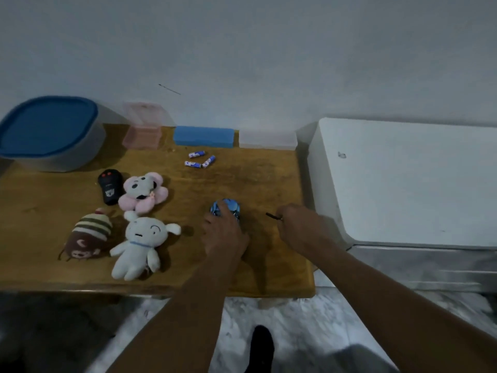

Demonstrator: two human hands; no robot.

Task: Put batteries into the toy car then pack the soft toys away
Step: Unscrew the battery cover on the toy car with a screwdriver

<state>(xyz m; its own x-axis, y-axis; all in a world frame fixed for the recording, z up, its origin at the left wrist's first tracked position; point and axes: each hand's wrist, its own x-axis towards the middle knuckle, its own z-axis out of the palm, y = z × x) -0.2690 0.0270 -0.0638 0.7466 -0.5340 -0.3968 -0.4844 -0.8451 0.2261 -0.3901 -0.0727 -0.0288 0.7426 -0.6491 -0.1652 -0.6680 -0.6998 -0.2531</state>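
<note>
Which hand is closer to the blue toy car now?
Left. The left hand rests on the blue toy car; the right hand, holding a small dark tool, is apart to its right.

Wooden table [242, 184] fills the left and centre of the frame. Lidded tub [48, 133] at its upper left corner. Three small boxes [204, 136] in a row along the back edge to the tub's right. Three batteries [200, 159] just in front of them. Remote control [109, 190] and four soft toys [134, 224] at centre left. Toy car [228, 207] right of centre, under the left hand [224, 232]. Right hand [298, 227] to its right, holding a small tool [273, 215]. White appliance [403, 181] beside the table at right
</note>
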